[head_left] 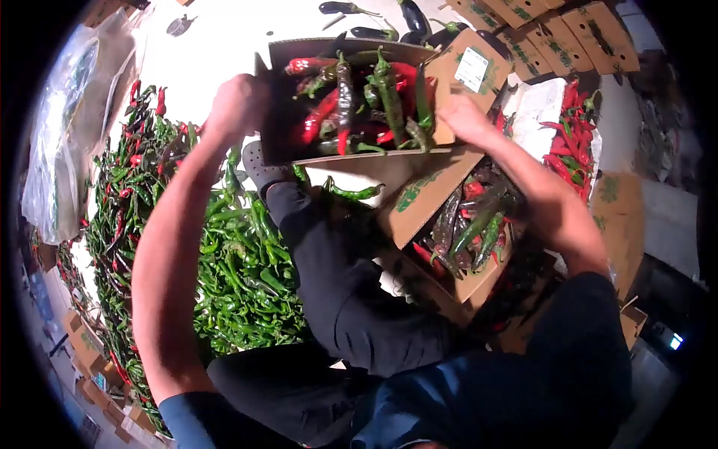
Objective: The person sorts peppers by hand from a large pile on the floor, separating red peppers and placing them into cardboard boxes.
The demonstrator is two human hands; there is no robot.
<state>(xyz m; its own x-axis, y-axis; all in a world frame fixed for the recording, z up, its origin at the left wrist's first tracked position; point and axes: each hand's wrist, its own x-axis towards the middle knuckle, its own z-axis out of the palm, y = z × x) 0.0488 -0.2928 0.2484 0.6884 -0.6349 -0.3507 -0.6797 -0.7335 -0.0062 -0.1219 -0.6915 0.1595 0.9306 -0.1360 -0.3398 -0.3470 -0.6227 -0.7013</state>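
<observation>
A cardboard box of red, green and dark long peppers is held between my two hands. My left hand is closed on the box's left end, its fingers partly hidden behind the wall. At the right end, beside a raised flap with a white label, my right hand has its fingers curled on the cardboard edge. A second open box with dark, green and red peppers stands below, close to my right forearm.
Green peppers lie heaped beside my legs, with mixed red and dark ones further left. Eggplants lie at the top. Red peppers sit by a white sheet at right; more cartons stand behind. A plastic bag is at far left.
</observation>
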